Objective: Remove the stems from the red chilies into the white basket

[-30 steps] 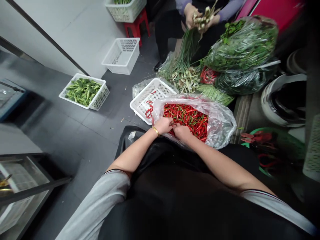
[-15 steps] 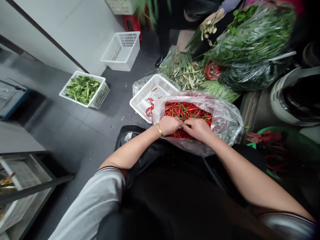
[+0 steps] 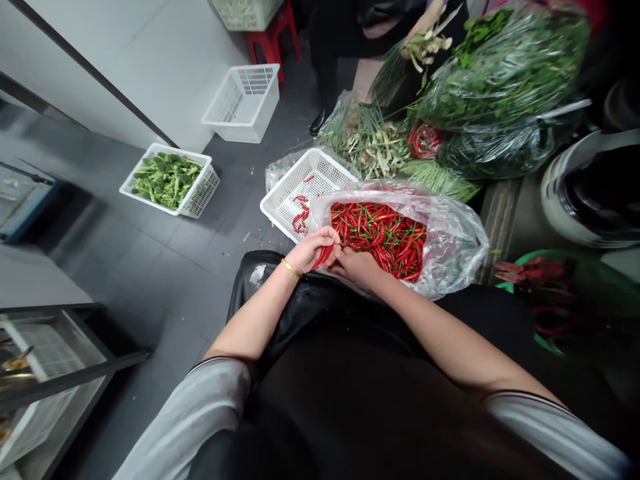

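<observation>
A clear plastic bag (image 3: 453, 230) full of red chilies with green stems (image 3: 385, 233) lies open at my lap. At its near left edge, my left hand (image 3: 311, 251), a gold bracelet on the wrist, is curled around red chilies (image 3: 324, 256). Its fingertips meet those of my right hand (image 3: 359, 268), which are pinched together; what they grip is hidden. Just behind the bag's left side stands a white perforated basket (image 3: 280, 193) with a few red chilies at its bottom.
Green vegetables fill a white basket (image 3: 129, 189) on the floor, left. Another white basket (image 3: 255, 123) stands behind. A co-worker's hand (image 3: 423, 23) holds scallions (image 3: 425, 50) above a scallion pile (image 3: 375, 147). Bagged greens (image 3: 510, 73), a white bucket (image 3: 555, 200) and a green tub (image 3: 537, 257) are right.
Both my hands have moved left and toward me, from over the chilies to the bag's near left edge. Red chilies now show in my left hand. The co-worker's scallions have shifted slightly.
</observation>
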`<state>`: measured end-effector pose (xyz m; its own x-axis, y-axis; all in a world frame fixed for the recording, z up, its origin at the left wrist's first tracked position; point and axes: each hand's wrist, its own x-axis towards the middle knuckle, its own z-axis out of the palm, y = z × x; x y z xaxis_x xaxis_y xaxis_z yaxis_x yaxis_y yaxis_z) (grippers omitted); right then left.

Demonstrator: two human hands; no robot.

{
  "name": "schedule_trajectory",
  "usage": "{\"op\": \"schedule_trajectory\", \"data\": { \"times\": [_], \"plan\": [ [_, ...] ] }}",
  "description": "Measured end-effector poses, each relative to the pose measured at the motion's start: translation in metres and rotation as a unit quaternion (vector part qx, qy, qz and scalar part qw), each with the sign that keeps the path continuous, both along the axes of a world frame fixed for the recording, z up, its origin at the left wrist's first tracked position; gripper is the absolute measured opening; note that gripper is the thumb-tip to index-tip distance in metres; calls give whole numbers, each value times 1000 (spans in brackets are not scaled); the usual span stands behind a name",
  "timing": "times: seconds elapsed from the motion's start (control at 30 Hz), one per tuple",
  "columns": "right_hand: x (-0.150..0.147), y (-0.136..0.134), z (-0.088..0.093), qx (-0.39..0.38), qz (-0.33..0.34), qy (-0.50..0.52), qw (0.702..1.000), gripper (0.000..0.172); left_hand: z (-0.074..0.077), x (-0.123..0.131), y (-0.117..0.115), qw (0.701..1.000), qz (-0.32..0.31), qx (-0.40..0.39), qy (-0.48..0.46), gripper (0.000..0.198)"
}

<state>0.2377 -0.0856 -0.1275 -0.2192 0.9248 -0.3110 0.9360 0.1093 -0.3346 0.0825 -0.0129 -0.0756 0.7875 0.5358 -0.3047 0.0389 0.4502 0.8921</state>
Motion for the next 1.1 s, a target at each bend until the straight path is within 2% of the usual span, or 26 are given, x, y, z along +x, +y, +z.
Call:
{"op": "schedule_trajectory", "data": {
  "times": [0.07,0.13,0.2,0.23,0.3,0.37,0.4,0.43,0.47,0.5,0.57,0.6,0.63,0.7,0.8,0.87,0.93,1.0,1.1],
  "plan": [
    [-2,7,4,-4,12,-30,999,35,-6,2,2,995,3,81,57,27],
    [11,13,12,10,-26,-6,1000,28,-12,9,3,969,-1,216,123,30],
    [31,16,24,52,-100,78,991,23,-16,18,2,927,-18,343,148,26],
    [41,15,31,68,-136,147,977,25,-15,24,1,912,-27,385,140,20],
    [54,9,45,50,-185,329,925,34,-7,34,-3,904,-38,417,85,16],
    [60,1,54,-8,-211,511,833,41,6,41,-6,914,-37,404,10,23],
    [61,-3,56,-33,-218,572,790,44,14,42,-8,922,-38,385,-22,26],
    [61,-6,55,-44,-223,599,767,45,21,42,-9,931,-41,359,-44,29],
    [60,-9,51,-40,-228,588,775,45,27,41,-9,944,-41,324,-54,31],
    [58,-11,46,-25,-227,538,811,44,30,38,-8,958,-32,280,-55,32],
    [51,-14,31,2,-198,341,919,39,32,29,-5,982,19,184,-44,35],
    [45,-15,23,7,-172,219,960,36,31,25,-4,988,52,143,-35,37],
    [39,-15,16,3,-144,103,984,33,29,21,-2,990,82,112,-24,38],
    [25,-16,5,-15,-98,-55,994,34,23,15,-1,991,108,81,15,41],
    [16,-14,3,-28,-55,-107,992,36,18,13,-4,989,85,76,99,46],
    [25,-12,7,-43,-38,-77,995,30,17,13,-7,986,81,74,123,47],
    [45,-9,11,-52,-58,-8,997,19,16,15,-8,987,90,63,116,47],
    [69,-8,14,-41,-123,95,987,17,12,19,-9,989,93,50,101,46],
    [95,-7,20,-23,-229,239,943,31,3,30,-10,991,88,38,96,44]
  ]
}}
